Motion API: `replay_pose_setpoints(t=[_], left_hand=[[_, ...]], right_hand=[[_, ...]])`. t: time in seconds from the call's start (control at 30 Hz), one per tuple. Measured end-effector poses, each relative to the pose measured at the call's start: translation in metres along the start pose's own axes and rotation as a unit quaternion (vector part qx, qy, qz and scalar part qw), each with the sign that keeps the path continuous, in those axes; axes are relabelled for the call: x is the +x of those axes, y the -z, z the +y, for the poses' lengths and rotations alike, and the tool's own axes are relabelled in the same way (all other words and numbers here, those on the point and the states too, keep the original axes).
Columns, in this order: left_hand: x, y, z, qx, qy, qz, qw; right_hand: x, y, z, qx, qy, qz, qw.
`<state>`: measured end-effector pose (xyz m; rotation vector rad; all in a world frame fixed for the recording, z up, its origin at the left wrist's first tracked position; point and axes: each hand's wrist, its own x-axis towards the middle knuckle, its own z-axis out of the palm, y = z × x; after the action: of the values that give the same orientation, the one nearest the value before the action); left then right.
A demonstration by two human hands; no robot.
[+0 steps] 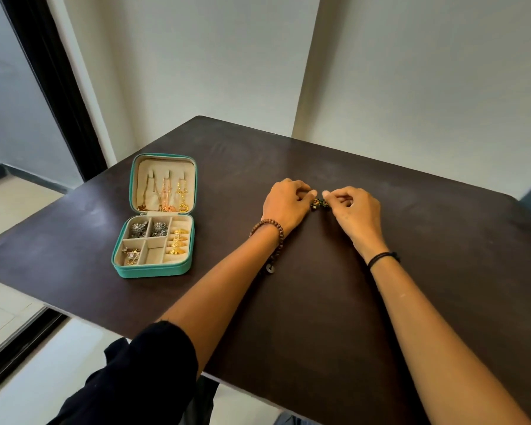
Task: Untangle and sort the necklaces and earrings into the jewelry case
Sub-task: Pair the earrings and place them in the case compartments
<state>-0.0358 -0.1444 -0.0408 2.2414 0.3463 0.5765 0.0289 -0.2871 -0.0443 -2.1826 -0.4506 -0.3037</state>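
Note:
A small dark green and gold pair of earrings (319, 204) lies on the dark table (319, 302) between my hands. My left hand (285, 204) pinches its left side with curled fingers. My right hand (354, 213) pinches its right side. The teal jewelry case (154, 269) lies open at the left. Necklaces (166, 194) hang in its lid. Silver earrings (149, 229), gold earrings (178, 242) and a small mixed piece (131, 256) fill its compartments, and one compartment (154, 254) holds nothing.
The table's left edge runs close behind the case, with tiled floor (6, 216) and a dark door frame (49, 72) beyond. White walls (411, 72) stand behind the table's far edge.

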Motion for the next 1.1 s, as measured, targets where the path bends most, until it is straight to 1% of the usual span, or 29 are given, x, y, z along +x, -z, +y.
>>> replay_pose_setpoints(t=[0.13, 0.27, 0.37, 0.53, 0.67, 0.87, 1.0, 1.1], left_hand=[[0.006, -0.003, -0.005, 0.038, -0.031, -0.022, 0.999], [0.008, -0.004, -0.005, 0.056, -0.041, -0.033, 0.997], [0.006, -0.003, -0.005, 0.050, -0.046, -0.041, 0.997], [0.003, 0.000, -0.004, -0.011, -0.021, -0.050, 0.998], [0.001, 0.001, -0.006, -0.064, -0.008, -0.053, 0.997], [-0.010, 0.010, -0.004, -0.116, -0.033, -0.073, 0.990], [-0.027, 0.014, -0.002, -0.120, -0.044, -0.073, 0.989], [-0.044, 0.019, 0.002, -0.145, -0.042, -0.068, 0.986]], right_hand=[[0.001, -0.003, 0.005, -0.030, 0.023, -0.024, 0.999], [0.000, -0.002, 0.005, -0.022, 0.037, -0.030, 0.999], [-0.001, -0.003, 0.006, -0.009, 0.044, -0.030, 0.999], [-0.004, -0.002, 0.004, 0.034, 0.045, -0.027, 0.998], [-0.009, -0.001, 0.002, 0.047, 0.041, -0.024, 0.998], [-0.024, 0.006, -0.001, 0.073, 0.042, -0.031, 0.996], [-0.039, 0.012, -0.004, 0.088, 0.045, -0.044, 0.994], [-0.055, 0.019, -0.009, 0.101, 0.039, -0.036, 0.993]])
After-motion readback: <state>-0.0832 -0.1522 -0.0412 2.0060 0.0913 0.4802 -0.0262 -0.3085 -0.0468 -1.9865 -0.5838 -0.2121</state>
